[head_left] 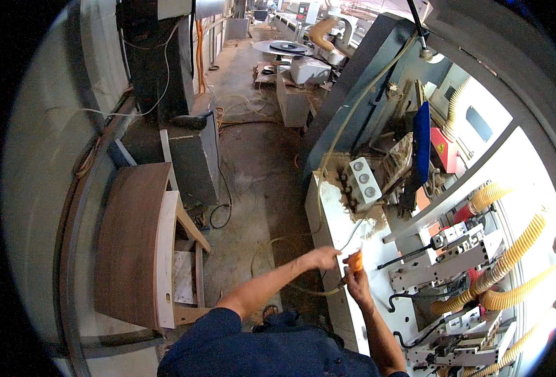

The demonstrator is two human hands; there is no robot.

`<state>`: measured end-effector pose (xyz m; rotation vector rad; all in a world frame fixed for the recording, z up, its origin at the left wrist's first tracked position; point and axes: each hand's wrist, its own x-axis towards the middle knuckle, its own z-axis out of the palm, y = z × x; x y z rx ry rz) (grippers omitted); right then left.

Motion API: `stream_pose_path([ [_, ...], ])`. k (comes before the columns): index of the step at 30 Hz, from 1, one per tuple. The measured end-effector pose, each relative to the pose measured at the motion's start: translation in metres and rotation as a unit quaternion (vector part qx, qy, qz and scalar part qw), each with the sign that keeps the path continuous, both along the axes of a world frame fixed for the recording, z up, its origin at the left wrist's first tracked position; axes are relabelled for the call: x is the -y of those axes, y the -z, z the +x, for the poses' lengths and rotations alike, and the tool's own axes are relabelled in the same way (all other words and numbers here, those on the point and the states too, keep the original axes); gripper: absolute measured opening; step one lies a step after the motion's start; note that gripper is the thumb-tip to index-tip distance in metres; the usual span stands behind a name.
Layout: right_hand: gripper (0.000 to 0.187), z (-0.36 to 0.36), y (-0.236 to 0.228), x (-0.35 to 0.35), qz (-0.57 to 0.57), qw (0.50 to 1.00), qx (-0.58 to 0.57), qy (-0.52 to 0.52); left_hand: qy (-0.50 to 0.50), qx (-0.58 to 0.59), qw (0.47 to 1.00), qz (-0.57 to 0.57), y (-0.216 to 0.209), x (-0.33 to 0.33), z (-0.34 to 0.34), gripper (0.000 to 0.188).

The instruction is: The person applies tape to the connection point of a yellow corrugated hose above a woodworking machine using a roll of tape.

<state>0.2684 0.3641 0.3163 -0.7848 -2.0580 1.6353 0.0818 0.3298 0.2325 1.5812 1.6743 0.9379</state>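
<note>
My right hand (357,286) is wrapped round an orange air blow gun (355,260), held over the white machine ledge (334,264). From below that hand a yellowish air hose (309,291) loops out to the left and down toward the floor. Just left of the gun, my left hand (323,258) is closed with its fingertips together. A thin dark line, a cord or thin tube (351,235), passes by its fingertips; whether they grip it cannot be made out. Farther along the ledge sits a white block with three round ports (366,178), amid pale dust.
Machine units with black arms (438,264) and yellow ribbed ducts (510,257) fill the right side. A grey cabinet door (353,81) stands ahead. At left is a curved brown wooden panel (130,245) on a frame. Cables (246,119) lie across the floor.
</note>
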Motion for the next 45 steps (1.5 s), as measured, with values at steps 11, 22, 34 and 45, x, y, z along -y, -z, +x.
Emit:
stream_pose_path([
  [11,0.038,0.04,0.02,0.035,0.051,0.967,0.2,-0.148,-0.095,-0.149,0.975,-0.133,-0.013,-0.023,-0.01,0.028],
  [22,0.028,0.121,0.07,-0.02,0.11,0.921,0.291,-0.234,0.05,0.02,0.999,-0.009,-0.019,-0.068,0.024,0.01],
  [34,0.016,0.173,0.032,-0.033,0.01,0.875,0.38,-0.298,-0.184,0.429,0.845,-0.259,0.061,0.073,-0.014,0.022],
  [45,0.018,0.217,0.113,0.015,-0.109,0.917,0.364,-0.121,-0.178,0.319,0.852,-0.374,0.088,0.227,0.007,0.035],
])
